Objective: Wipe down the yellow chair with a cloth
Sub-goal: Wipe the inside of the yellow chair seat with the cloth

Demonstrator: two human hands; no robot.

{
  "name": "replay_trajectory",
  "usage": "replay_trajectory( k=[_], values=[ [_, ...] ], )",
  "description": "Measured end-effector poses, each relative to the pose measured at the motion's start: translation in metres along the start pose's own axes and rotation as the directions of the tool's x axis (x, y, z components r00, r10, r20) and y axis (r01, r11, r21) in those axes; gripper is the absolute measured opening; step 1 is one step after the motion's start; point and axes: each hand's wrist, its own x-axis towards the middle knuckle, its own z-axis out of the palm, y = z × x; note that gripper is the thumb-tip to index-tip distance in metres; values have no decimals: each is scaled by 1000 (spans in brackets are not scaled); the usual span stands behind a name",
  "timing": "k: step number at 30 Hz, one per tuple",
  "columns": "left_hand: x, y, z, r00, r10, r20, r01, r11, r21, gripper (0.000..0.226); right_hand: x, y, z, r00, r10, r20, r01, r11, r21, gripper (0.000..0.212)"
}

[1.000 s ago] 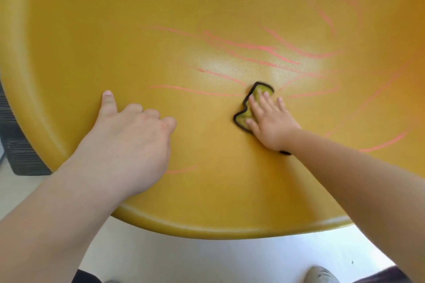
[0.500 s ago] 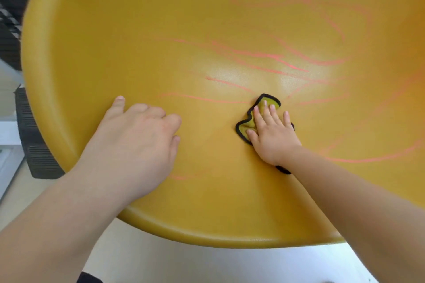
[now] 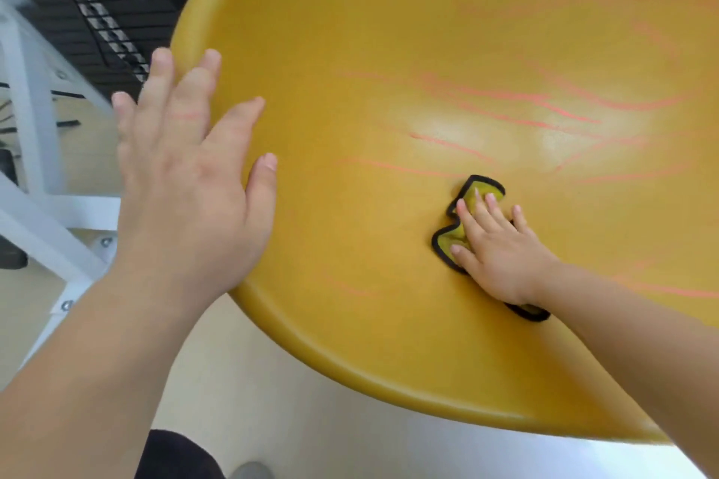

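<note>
Evidently the wiping is under way: the right hand (image 3: 502, 249) lies flat on the cloth (image 3: 476, 192), its fingers (image 3: 472, 218) straight and slightly fanned, pressing the fabric against the seat rather than bunching it, which probably spreads the pressure over more of the surface. The cloth sits low in the bowl of the yellow chair (image 3: 389, 31), right of centre, with one corner poking out beneath the wrist. It is a small, soft, yellow-green rag with a black stitched border, crumpled into wavy folds. The left hand (image 3: 183, 175) is at the chair's left rim, fingers straight and loosely spread, holding nothing. It seems placed there to steady the shell against the rubbing, though whether the palm actually bears on the rim cannot be told. The chair is a smooth, glossy, moulded plastic shell, deeply curved with a rounded lip, and it shines where light falls on it. Thin pink scribbled lines (image 3: 505, 97) cross the seat above the cloth and run on to the right, so most of the job looks undone. Beyond the rim stand a white metal frame (image 3: 27, 89) and a pale floor (image 3: 272, 401).
</note>
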Motion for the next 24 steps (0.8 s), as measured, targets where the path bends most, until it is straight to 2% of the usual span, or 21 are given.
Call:
replay_trajectory(
  k=[1, 3, 5, 6, 7, 8, 9, 11, 13, 14, 15, 16, 18, 19, 20, 21, 22, 23, 24],
  values=[
    [-1, -2, -1, 1000, -12, -16, 11, 1000, -20, 51, -3, -17, 1, 999, -37, -18, 37, 999, 19, 76],
    [-3, -6, -2, 998, -44, -35, 41, 996, -81, 58, -25, -63, -2, 960, -269, -75, 277, 954, 115, 82],
    [-2, -6, -4, 996, -86, -3, 85, 987, -139, 65, -57, -101, -12, 824, -556, -109, 563, 783, 264, 71],
    [-2, -5, -4, 995, -100, 21, 102, 983, -155, 67, -68, -108, -16, 763, -639, -94, 633, 711, 308, 64],
    [-1, -4, -5, 993, -108, 39, 113, 981, -161, 68, -68, -104, -18, 735, -673, -85, 662, 683, 310, 61],
    [0, -4, -5, 993, -109, 51, 116, 980, -161, 69, -60, -93, -16, 749, -656, -90, 653, 708, 270, 61],
    [0, -3, -5, 993, -104, 62, 113, 981, -159, 71, -46, -77, -11, 803, -589, -92, 594, 776, 210, 61],
    [0, -4, -6, 993, -91, 78, 102, 983, -151, 72, -16, -48, -5, 936, -344, -74, 351, 929, 118, 63],
    [-1, -6, -5, 993, -82, 84, 94, 985, -148, 71, 0, -43, -2, 982, -177, -68, 183, 978, 101, 65],
    [-2, -7, -5, 993, -79, 84, 91, 984, -155, 70, -2, -54, -4, 978, -194, -80, 202, 972, 116, 67],
    [-3, -8, -4, 993, -79, 83, 92, 981, -168, 69, -11, -71, -6, 956, -272, -114, 287, 945, 154, 67],
    [-4, -9, -3, 993, -81, 81, 95, 978, -184, 68, -24, -90, -8, 908, -386, -163, 414, 887, 205, 68],
    [-5, -9, -2, 993, -89, 73, 102, 974, -204, 65, -56, -120, -17, 772, -591, -235, 636, 707, 309, 63],
    [-5, -9, -2, 993, -96, 68, 108, 972, -209, 64, -61, -123, -17, 731, -639, -239, 681, 660, 318, 60],
    [-4, -8, -2, 992, -105, 65, 116, 970, -213, 63, -54, -120, -16, 727, -641, -247, 687, 666, 291, 59],
    [-4, -7, -2, 992, -110, 64, 122, 968, -219, 62, -38, -111, -15, 763, -588, -268, 644, 725, 245, 59],
    [-4, -7, -2, 992, -111, 66, 123, 966, -225, 61, -16, -101, -12, 834, -475, -280, 538, 814, 221, 61],
    [-4, -8, -2, 991, -110, 70, 123, 965, -233, 61, 10, -92, -14, 911, -313, -270, 378, 894, 242, 64],
    [-4, -8, -2, 991, -108, 75, 123, 963, -241, 61, 33, -85, -20, 957, -148, -248, 221, 929, 298, 64]
  ],
)
